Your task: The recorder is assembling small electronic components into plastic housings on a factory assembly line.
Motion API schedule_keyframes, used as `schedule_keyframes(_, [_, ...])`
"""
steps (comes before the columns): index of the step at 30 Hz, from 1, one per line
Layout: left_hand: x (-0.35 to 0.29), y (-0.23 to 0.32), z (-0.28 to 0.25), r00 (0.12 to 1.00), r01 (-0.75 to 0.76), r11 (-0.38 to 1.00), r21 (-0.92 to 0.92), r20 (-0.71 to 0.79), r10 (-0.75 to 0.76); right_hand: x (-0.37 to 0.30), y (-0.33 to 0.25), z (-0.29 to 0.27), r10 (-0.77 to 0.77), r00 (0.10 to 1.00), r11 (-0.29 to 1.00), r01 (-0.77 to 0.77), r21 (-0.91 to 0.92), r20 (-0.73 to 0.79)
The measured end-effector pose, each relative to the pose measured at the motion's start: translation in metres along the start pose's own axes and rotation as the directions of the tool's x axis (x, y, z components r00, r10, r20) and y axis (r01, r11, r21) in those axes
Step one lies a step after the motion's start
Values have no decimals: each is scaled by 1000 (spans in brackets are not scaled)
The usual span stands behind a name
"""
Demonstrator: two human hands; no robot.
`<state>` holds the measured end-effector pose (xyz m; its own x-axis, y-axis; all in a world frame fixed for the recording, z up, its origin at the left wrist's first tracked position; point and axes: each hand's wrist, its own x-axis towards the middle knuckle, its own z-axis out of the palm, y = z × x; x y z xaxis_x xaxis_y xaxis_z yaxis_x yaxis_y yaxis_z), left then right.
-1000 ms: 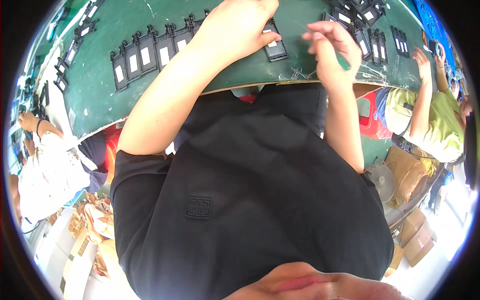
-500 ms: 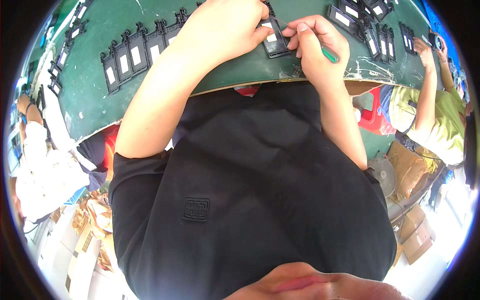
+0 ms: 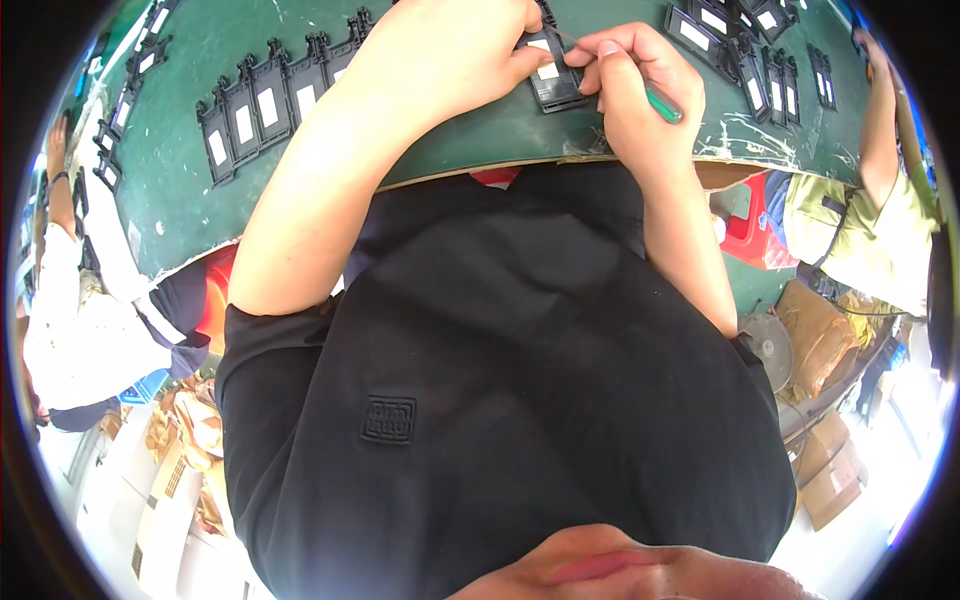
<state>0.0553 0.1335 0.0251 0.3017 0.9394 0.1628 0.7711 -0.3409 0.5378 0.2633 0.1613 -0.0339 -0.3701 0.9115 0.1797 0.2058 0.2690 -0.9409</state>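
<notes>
A small black plastic frame with a white label (image 3: 557,94) lies on the green table in front of me. My left hand (image 3: 470,48) is closed on its upper left side, the thumb resting beside the label. My right hand (image 3: 652,95) grips a slim tool like a screwdriver, with a green translucent handle (image 3: 664,106). The tool's thin shaft points left toward the top of the frame. Its tip is too small to make out, and my left fingertips run into the upper picture edge.
A row of similar black frames (image 3: 243,122) stretches left of my arm. More lie heaped (image 3: 755,60) at the right, with others along the far left edge. Two other people work at either side, one in a yellow-green shirt (image 3: 870,235). The table's worn edge (image 3: 545,163) runs before me.
My hands stay almost in place, with the tool still at the frame. The right-hand person's hands have moved up and away from the black pieces; the left-hand person's arm has reached farther forward.
</notes>
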Motion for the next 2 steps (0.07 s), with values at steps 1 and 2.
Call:
schedule_keyframes(1, [0, -1, 0, 1000, -11, 1000, 3, 1, 11, 0, 0, 0, -2, 1000, 1000, 2, -7, 4])
schedule_keyframes(2, [0, -2, 1, 1000, -18, 1000, 12, -3, 18, -1, 0, 0, -5, 1000, 1000, 5, -14, 6])
